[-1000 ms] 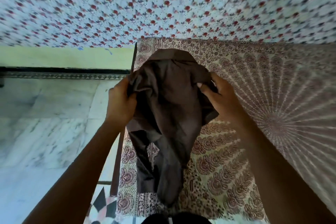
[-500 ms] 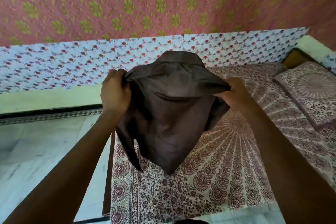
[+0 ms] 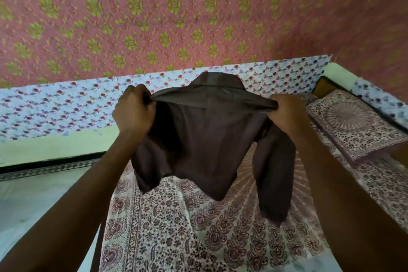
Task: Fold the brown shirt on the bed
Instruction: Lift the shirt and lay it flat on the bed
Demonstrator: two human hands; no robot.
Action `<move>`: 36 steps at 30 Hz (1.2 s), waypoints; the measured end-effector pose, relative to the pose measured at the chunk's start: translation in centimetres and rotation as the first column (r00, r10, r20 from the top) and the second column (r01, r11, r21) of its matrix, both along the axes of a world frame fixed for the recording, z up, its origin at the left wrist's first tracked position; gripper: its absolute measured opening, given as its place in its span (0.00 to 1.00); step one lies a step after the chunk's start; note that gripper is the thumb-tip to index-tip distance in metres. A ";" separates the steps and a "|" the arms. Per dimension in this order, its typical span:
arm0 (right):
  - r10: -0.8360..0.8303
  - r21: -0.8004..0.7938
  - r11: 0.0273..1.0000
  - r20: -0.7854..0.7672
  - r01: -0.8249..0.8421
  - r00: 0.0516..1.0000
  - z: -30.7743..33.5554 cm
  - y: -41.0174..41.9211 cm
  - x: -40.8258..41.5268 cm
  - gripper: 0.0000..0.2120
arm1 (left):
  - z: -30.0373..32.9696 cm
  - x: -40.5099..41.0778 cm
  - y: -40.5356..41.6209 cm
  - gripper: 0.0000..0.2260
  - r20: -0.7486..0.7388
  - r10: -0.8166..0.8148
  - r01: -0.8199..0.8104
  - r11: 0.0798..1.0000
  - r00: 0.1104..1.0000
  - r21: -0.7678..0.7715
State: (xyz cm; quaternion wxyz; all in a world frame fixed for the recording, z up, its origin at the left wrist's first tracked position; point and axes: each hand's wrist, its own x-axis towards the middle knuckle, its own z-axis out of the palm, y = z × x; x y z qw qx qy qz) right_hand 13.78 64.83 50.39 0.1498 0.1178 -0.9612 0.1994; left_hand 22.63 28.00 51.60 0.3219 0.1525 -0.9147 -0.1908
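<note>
A person holds a brown shirt (image 3: 205, 139) up in the air above a bed (image 3: 176, 227), seen from a head-worn camera looking forward and down along both bare forearms. The left hand (image 3: 133, 112) is clenched on one shoulder of the garment and the right hand (image 3: 287, 115) is clenched on the other, so that the cloth between them is pulled taut in a near-straight line — the collar (image 3: 217, 83) stands up just above that line. The body of the shirt hangs down between the arms, tapering to a point over the bedsheet, while one sleeve droops beside the left forearm and the other, longer in view, falls beside the right forearm; whether the lowest parts brush the sheet cannot be told. The bed is covered in a maroon-and-white block-print spread with a radiating medallion pattern, and a pillow (image 3: 353, 123) in matching cloth lies at the far right. Behind the bed runs a band of white fabric with small red flowers (image 3: 55, 106), and above it a pink wall covering with green floral motifs (image 3: 154, 17) — blurred by camera motion. Pale marble floor (image 3: 33, 194) shows at the left.
</note>
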 end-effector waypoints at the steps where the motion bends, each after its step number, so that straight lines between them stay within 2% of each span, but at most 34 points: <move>1: -0.008 -0.012 1.000 -0.001 0.008 1.000 -0.1 1.5 -0.3 0.20 | 0.1 0.0 1.2 0.06 0.012 0.009 -0.008 1.000 1.000 -0.019; 3: -0.025 0.026 0.999 0.004 0.024 1.000 0.1 5.2 -0.5 0.20 | -0.2 -0.2 5.3 0.06 0.047 0.027 -0.026 0.999 0.999 -0.039; 5: -0.045 0.067 0.997 0.036 0.043 0.998 -0.4 7.4 -0.7 0.12 | -0.3 -0.1 8.1 0.08 0.102 0.024 -0.022 0.999 0.995 -0.029; 8: 0.017 -0.017 1.000 0.192 -0.014 0.981 -1.4 12.2 -1.1 0.17 | -1.5 -0.6 12.1 0.10 0.181 -0.078 0.070 0.996 0.980 0.052; 10: 0.106 -0.049 0.994 0.320 -0.095 0.941 -2.5 15.7 -0.9 0.13 | -2.0 -0.5 14.3 0.10 0.286 -0.135 0.097 0.985 0.948 0.143; 12: 0.200 -0.101 0.980 0.436 -0.174 0.877 -3.2 18.7 0.0 0.07 | -1.9 -0.3 16.0 0.09 0.405 -0.181 0.109 0.975 0.896 0.195; 14: 0.258 -0.154 0.966 0.503 -0.208 0.825 -3.4 21.6 0.6 0.13 | -1.3 0.1 17.9 0.11 0.548 -0.254 0.131 0.958 0.797 0.253; 15: 0.271 -0.176 0.962 0.505 -0.209 0.820 -3.2 22.8 1.0 0.14 | -0.9 0.3 18.8 0.12 0.617 -0.268 0.132 0.957 0.740 0.258; 17: 0.281 -0.221 0.955 0.476 -0.196 0.833 -2.4 24.1 1.7 0.08 | -0.3 0.6 19.6 0.15 0.708 -0.274 0.125 0.959 0.651 0.255; 19: 0.293 -0.273 0.942 0.391 -0.194 0.873 -1.3 24.9 1.7 0.02 | 0.4 0.3 20.3 0.17 0.736 -0.276 0.110 0.958 0.618 0.266; 22: 0.298 -0.329 0.922 0.268 -0.204 0.916 0.1 25.0 0.5 0.02 | 0.8 -1.2 20.4 0.16 0.695 -0.234 0.080 0.966 0.680 0.247; 24: 0.272 -0.309 0.931 0.224 -0.196 0.936 0.0 24.7 -1.3 0.02 | 0.4 -2.6 20.3 0.12 0.621 -0.247 0.082 0.956 0.744 0.282; 26: 0.237 -0.239 0.953 0.209 -0.185 0.949 -1.3 24.3 -3.4 0.03 | -1.0 -4.1 20.1 0.09 0.577 -0.205 0.070 0.966 0.790 0.248; 31: 0.091 0.007 0.995 0.241 -0.095 0.966 -6.7 22.5 -8.4 0.04 | -7.1 -8.4 19.7 0.03 0.560 -0.059 -0.004 0.994 0.826 0.111; 33: 0.074 0.078 0.992 0.254 -0.096 0.964 -8.5 21.6 -10.6 0.08 | -9.8 -10.4 19.3 0.07 0.586 0.009 -0.069 0.994 0.810 0.080; 36: 0.078 0.195 0.970 0.320 -0.147 0.944 -11.1 20.1 -14.4 0.06 | -13.5 -13.7 18.6 0.08 0.634 0.014 -0.088 0.992 0.774 0.086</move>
